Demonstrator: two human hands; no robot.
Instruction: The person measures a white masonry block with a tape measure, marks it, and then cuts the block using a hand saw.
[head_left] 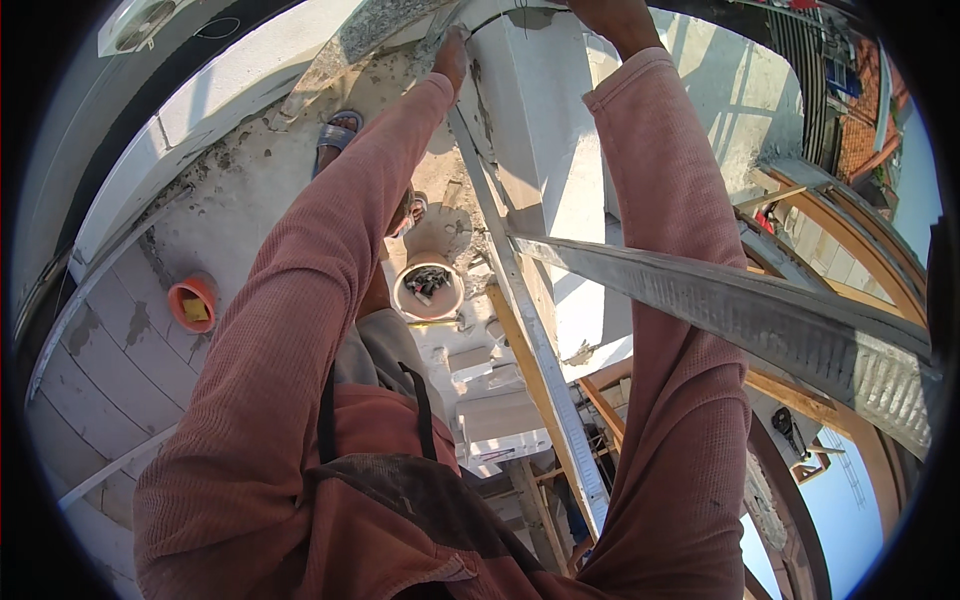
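While a long grey metal strip [548,365] is slanting from near the left hand [452,62] toward the lower right of the view, its upper end is lying closer to that hand than to the right one. The right hand [618,22] is showing across the white masonry pier [520,110], partly cut off; whether either hand's fingers are gripping anything, I cannot tell.
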